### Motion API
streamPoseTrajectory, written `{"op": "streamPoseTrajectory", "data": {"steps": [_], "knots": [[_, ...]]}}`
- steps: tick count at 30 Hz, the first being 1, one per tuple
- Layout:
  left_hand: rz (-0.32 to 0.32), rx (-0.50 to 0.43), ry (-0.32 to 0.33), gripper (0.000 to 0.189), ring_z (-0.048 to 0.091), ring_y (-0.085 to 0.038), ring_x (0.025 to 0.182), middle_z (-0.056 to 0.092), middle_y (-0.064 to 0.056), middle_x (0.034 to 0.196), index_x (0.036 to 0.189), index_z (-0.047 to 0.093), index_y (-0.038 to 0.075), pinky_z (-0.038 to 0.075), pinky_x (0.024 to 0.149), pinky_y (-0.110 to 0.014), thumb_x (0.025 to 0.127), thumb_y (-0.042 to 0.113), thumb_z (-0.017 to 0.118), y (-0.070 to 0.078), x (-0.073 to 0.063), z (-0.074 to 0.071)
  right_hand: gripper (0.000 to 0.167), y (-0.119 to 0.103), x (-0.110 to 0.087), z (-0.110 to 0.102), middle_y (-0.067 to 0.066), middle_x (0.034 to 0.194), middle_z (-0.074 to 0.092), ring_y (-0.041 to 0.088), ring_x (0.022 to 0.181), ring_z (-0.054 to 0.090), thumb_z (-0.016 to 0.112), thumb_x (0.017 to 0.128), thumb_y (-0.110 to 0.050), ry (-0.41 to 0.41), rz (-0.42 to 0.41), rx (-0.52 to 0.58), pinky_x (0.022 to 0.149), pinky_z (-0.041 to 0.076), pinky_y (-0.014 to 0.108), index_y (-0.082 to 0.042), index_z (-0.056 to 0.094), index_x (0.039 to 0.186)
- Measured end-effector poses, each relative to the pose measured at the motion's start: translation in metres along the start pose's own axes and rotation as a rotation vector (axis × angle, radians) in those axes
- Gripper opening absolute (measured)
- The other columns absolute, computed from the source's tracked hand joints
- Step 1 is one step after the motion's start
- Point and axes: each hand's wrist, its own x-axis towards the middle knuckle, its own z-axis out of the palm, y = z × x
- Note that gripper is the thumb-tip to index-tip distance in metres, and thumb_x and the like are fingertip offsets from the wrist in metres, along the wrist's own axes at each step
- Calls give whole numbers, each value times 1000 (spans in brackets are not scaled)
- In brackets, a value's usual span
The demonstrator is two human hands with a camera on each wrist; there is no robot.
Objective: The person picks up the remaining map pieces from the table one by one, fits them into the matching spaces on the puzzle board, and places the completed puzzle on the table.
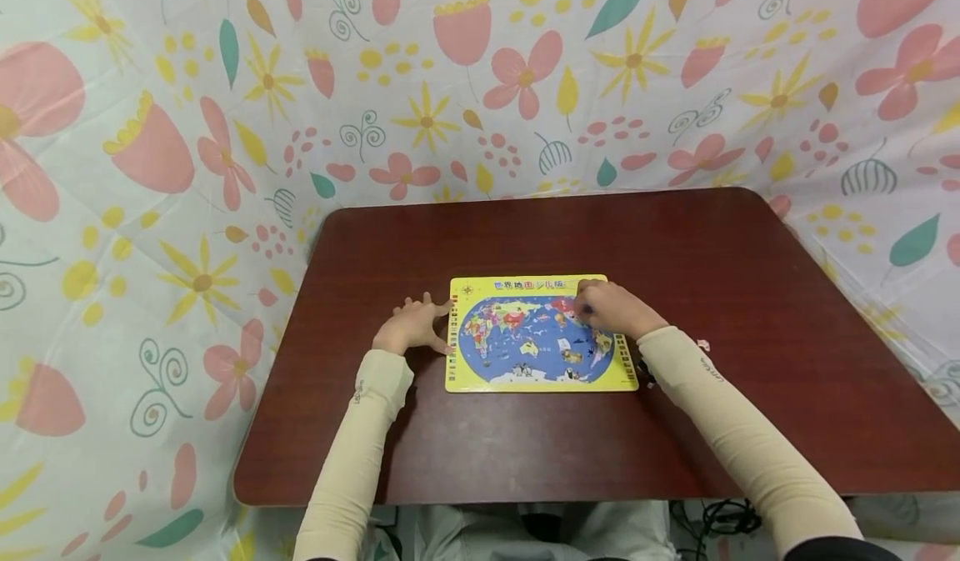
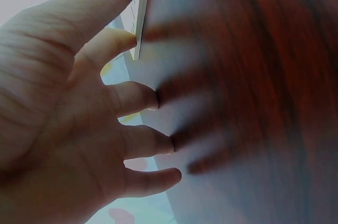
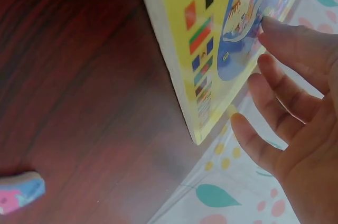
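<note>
A yellow-bordered world map puzzle board point(image 1: 525, 379) lies flat on the table, with a blue oval map and rows of small flags down its sides. My left hand point(image 1: 411, 325) is at the board's left edge, fingers spread; in the left wrist view its thumb point(image 2: 100, 2) and index finger reach the board's edge. Over the upper right of the map is my right hand point(image 1: 617, 309), its fingers bent with tips at the surface. In the right wrist view, the right hand's point(image 3: 306, 102) top digit touches the map; whether it pinches a piece is hidden.
A loose pink and blue puzzle piece point(image 3: 21, 193) lies on the table right of the board, small in the head view. The dark red-brown table point(image 1: 390, 248) has rounded corners, and a flower-patterned cloth point(image 1: 465, 61) hangs behind it. Black cables point(image 1: 723, 518) lie below the front edge.
</note>
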Motion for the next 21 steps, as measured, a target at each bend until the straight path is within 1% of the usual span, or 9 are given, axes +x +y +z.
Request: {"op": "streamPoseTrajectory", "data": {"steps": [5, 8, 12, 15, 18, 21], "knots": [[11, -6, 6, 97, 9, -58, 146, 10, -30, 163, 160, 31, 24, 14, 115, -69, 82, 39, 86, -1, 0, 0, 10, 1, -1, -1, 6, 89, 63, 17, 74, 55, 78, 86, 0, 9, -5, -21, 68, 53, 37, -9, 78, 80], [24, 4, 6, 98, 10, -59, 146, 12, -31, 163, 160, 31, 23, 15, 114, -70, 81, 40, 86, 2, 2, 1, 4, 3, -8, -4, 8, 92, 64, 19, 76, 57, 79, 86, -2, 11, 22, -30, 73, 56, 40, -6, 80, 88], [28, 23, 9, 97, 12, -60, 145, 13, -32, 162, 160, 32, 22, 18, 113, -70, 81, 40, 86, 5, 2, 0, 10, 6, -18, -9, 9, 96, 65, 21, 78, 57, 79, 88, -5, 11, 75, -37, 75, 56, 42, -5, 80, 97], [27, 28, 3, 96, 11, -60, 144, 13, -33, 162, 160, 32, 21, 18, 113, -71, 82, 38, 86, 6, 2, -2, 12, 9, -29, -11, 9, 98, 65, 21, 78, 57, 77, 89, -7, 10, 113, -40, 75, 56, 42, -6, 79, 101], [25, 32, -13, 97, 10, -61, 144, 12, -33, 162, 161, 30, 20, 16, 112, -72, 83, 38, 85, 6, 1, -3, 14, 12, -41, -12, 9, 98, 65, 21, 78, 57, 76, 89, -7, 16, 130, -29, 75, 56, 43, -4, 78, 102], [22, 40, -25, 98, 10, -62, 143, 11, -34, 161, 161, 29, 20, 16, 111, -73, 83, 37, 85, 4, -1, -3, 16, 14, -51, -12, 9, 95, 64, 20, 76, 57, 75, 88, -7, 22, 133, -17, 72, 55, 42, -2, 77, 104]]}}
